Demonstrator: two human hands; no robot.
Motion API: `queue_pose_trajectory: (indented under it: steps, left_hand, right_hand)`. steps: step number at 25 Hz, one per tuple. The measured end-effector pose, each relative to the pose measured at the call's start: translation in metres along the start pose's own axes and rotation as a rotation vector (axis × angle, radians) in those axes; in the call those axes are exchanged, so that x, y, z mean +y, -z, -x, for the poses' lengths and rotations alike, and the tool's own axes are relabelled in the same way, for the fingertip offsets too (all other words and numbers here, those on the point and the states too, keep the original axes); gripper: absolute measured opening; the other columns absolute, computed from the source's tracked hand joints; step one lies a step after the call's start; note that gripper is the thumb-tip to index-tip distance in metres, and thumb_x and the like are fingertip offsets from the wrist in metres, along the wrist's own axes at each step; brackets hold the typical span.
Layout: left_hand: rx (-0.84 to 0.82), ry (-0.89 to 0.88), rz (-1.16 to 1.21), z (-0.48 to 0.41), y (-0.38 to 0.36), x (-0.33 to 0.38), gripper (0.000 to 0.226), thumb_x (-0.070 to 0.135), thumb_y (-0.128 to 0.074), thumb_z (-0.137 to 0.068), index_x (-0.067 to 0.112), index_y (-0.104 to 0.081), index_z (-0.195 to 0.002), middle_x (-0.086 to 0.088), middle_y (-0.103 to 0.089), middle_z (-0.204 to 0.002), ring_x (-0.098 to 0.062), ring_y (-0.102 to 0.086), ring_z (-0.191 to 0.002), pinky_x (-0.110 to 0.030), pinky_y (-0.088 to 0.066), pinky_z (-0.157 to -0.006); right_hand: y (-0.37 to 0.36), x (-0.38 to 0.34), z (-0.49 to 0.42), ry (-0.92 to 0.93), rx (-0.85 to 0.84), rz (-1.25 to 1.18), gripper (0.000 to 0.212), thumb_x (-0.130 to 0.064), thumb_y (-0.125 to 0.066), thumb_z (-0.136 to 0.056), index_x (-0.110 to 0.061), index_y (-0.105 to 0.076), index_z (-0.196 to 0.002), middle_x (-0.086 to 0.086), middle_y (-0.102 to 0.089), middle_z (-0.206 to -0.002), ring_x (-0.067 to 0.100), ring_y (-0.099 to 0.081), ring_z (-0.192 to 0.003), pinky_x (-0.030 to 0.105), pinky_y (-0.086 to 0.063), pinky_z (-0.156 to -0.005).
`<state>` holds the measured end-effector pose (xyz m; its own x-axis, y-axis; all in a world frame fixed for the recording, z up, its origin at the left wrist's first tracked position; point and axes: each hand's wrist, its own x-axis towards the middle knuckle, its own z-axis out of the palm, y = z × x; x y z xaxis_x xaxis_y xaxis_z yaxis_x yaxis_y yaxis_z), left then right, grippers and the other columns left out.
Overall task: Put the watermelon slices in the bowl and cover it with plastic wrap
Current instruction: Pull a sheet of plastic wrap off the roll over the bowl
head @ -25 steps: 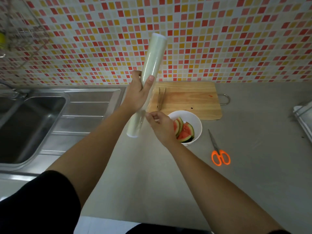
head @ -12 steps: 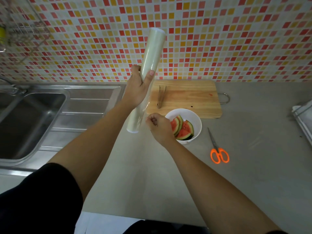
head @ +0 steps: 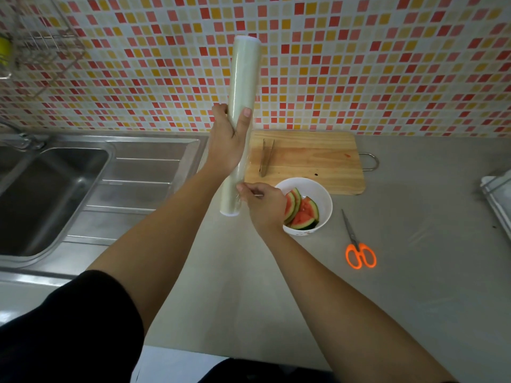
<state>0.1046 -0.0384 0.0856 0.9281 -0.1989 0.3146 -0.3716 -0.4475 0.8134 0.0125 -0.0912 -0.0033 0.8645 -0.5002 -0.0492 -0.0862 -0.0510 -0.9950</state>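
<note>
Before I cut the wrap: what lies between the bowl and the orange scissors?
Nothing: the head view shows bare grey counter between the bowl and the scissors.

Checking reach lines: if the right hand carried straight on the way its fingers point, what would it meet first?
The right hand points leftward at the plastic wrap roll; its fingers look already at the roll's lower part, though exact contact is unclear.

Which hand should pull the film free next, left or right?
Right. The right hand is already pinching at the lower end of the plastic wrap roll, beside the bowl of watermelon slices. The left hand grips the roll's middle, holding it upright, so it likely stays as the anchor.
</note>
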Motion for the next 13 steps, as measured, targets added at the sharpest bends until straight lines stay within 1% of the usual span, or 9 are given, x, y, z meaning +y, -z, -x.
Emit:
queue_pose_trajectory:
  steps: [2, 4, 6, 8, 10, 13]
  left_hand:
    - [0.026, 0.013, 0.013, 0.001, 0.001, -0.003, 0.04, 0.04, -0.041, -0.097, 0.005, -0.033, -0.114, 0.001, -0.054, -0.091, -0.009, -0.057, -0.076, -0.01, -0.045, -0.058]
    - [0.048, 0.03, 0.019, 0.0, 0.002, -0.008, 0.038, 0.042, -0.04, -0.097, 0.008, -0.032, -0.111, -0.001, -0.055, -0.092, -0.011, -0.058, -0.078, -0.013, -0.046, -0.059]
    - [0.061, 0.04, 0.03, -0.002, 0.003, -0.011, 0.037, 0.043, -0.041, -0.096, 0.01, -0.032, -0.109, -0.003, -0.056, -0.092, -0.016, -0.059, -0.08, -0.022, -0.049, -0.064]
    - [0.08, 0.042, 0.021, -0.007, 0.006, -0.014, 0.04, 0.045, -0.041, -0.095, 0.008, -0.034, -0.11, -0.004, -0.057, -0.091, -0.017, -0.061, -0.079, -0.028, -0.05, -0.065]
    - [0.087, 0.033, 0.007, -0.009, 0.009, -0.014, 0.037, 0.046, -0.041, -0.095, 0.011, -0.034, -0.108, -0.004, -0.056, -0.09, -0.014, -0.06, -0.076, -0.024, -0.049, -0.061]
    - [0.069, 0.032, -0.012, -0.01, 0.014, -0.018, 0.035, 0.047, -0.04, -0.095, 0.014, -0.035, -0.106, 0.0, -0.056, -0.086, -0.008, -0.058, -0.07, -0.013, -0.045, -0.053]
  right_hand:
    - [0.002, -0.003, -0.001, 0.012, -0.028, 0.06, 0.015, -0.025, -0.069, -0.081, -0.011, -0.074, -0.079, -0.001, -0.072, -0.075, 0.012, -0.065, -0.074, 0.014, -0.047, -0.07]
    - [0.003, -0.007, -0.003, 0.036, -0.069, 0.158, 0.015, -0.025, -0.065, -0.084, -0.012, -0.072, -0.081, 0.001, -0.073, -0.08, 0.012, -0.064, -0.074, 0.02, -0.047, -0.07]
    - [0.001, -0.01, -0.003, 0.067, -0.123, 0.248, 0.016, -0.025, -0.058, -0.088, -0.012, -0.067, -0.087, 0.004, -0.072, -0.085, 0.015, -0.063, -0.077, 0.025, -0.047, -0.072]
    - [-0.001, -0.011, -0.003, 0.103, -0.157, 0.339, 0.015, -0.02, -0.051, -0.092, -0.008, -0.06, -0.094, 0.01, -0.07, -0.09, 0.024, -0.062, -0.083, 0.033, -0.048, -0.076]
    - [-0.002, -0.011, -0.002, 0.136, -0.162, 0.424, 0.016, -0.016, -0.046, -0.094, -0.004, -0.054, -0.101, 0.015, -0.068, -0.092, 0.031, -0.06, -0.087, 0.04, -0.048, -0.078]
    - [0.001, -0.01, -0.002, 0.148, -0.192, 0.472, 0.016, -0.014, -0.044, -0.095, -0.003, -0.052, -0.103, 0.017, -0.066, -0.093, 0.033, -0.058, -0.088, 0.039, -0.047, -0.076]
